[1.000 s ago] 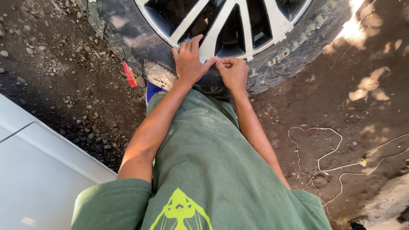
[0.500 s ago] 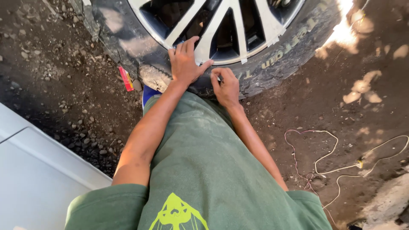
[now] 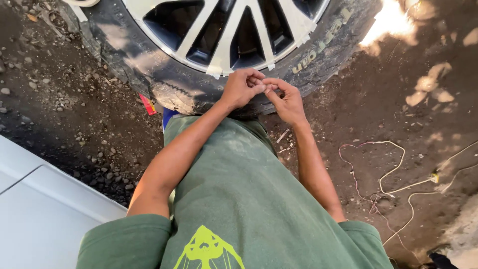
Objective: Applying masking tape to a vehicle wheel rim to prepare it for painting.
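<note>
Meeting in front of the tyre point(image 3: 164, 84), the left hand point(image 3: 242, 87) and right hand point(image 3: 286, 99) touch at their tips, just below the silver wheel rim point(image 3: 224, 30). The left hand's fingers point(image 3: 256, 79) are curled in and pressed together; the right hand's fingers point(image 3: 273, 83) are bent, thumb and forefinger closed toward the left fingertips. Whether they pinch anything is too small to tell. The tyre's black sidewall lies directly behind and beneath the fingers, with a strip of pale tape point(image 3: 219, 62) on a spoke just above the left hand. A small red object point(image 3: 147, 103) lies on the dirt ground point(image 3: 59, 99) well to the left of the fingers, beside the tyre. A tangle of thin cord point(image 3: 378, 164) lies on the ground to the right, well apart.
</note>
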